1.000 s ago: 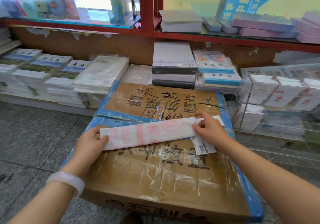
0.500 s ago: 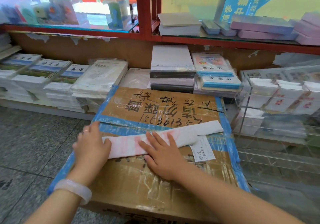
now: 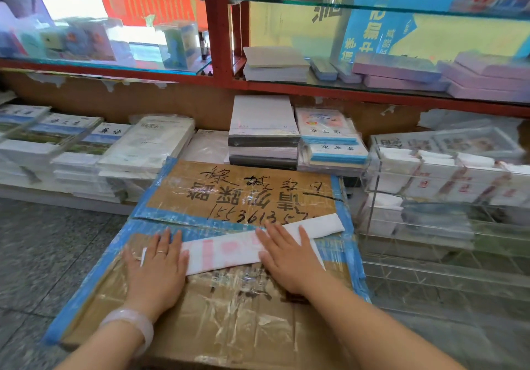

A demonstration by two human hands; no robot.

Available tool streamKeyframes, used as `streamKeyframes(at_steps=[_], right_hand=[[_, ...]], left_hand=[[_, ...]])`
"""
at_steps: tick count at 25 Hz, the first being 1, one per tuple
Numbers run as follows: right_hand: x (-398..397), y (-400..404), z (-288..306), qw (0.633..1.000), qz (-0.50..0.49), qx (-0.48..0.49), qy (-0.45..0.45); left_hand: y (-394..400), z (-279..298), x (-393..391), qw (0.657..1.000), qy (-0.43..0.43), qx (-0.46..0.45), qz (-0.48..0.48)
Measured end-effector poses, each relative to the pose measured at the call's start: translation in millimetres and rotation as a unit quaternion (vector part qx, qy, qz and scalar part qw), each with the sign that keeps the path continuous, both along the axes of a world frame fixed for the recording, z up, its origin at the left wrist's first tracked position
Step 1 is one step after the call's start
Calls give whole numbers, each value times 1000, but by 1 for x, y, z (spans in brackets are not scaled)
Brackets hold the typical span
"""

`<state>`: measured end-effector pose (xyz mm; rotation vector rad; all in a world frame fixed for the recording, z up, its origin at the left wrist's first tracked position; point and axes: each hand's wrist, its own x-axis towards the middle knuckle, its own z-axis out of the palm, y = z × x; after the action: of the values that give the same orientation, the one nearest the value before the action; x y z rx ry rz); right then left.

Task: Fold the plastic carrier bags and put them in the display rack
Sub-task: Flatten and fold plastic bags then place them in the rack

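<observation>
A: What's changed vs half a sec ago?
B: Right hand slid rightward along the bag; more of the pink print shows between the hands. Left hand has stayed on the bag's left end.
A: Grip?
B: Both hands flat, fingers straight and spread, pressing the bag down. No pinching.
A: Bag itself?
B: Thin white plastic, folded to a long narrow strip, lying slantwise on the box. Box is brown cardboard w/ blue tape edges, crinkly clear tape, black handwriting.
A: Rack?
B: Clear acrylic rack just right of the box, folded white bags inside. Bag's left end hidden under the left hand; white label by the right hand mostly covered.
</observation>
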<state>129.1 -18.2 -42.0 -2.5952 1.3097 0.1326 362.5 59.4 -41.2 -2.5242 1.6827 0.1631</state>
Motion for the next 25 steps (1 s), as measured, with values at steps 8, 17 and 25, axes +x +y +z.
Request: streamKeyframes(at_steps=[8, 17, 25], right_hand=[[-48, 19, 39, 992, -116, -50, 6], [-41, 109, 40, 982, 173, 33, 73], [-35, 124, 24, 985, 120, -93, -86]], left_hand=[[22, 21, -8, 999, -43, -19, 8], [91, 37, -40, 839, 283, 57, -462], [78, 39, -64, 907, 160, 44, -386]])
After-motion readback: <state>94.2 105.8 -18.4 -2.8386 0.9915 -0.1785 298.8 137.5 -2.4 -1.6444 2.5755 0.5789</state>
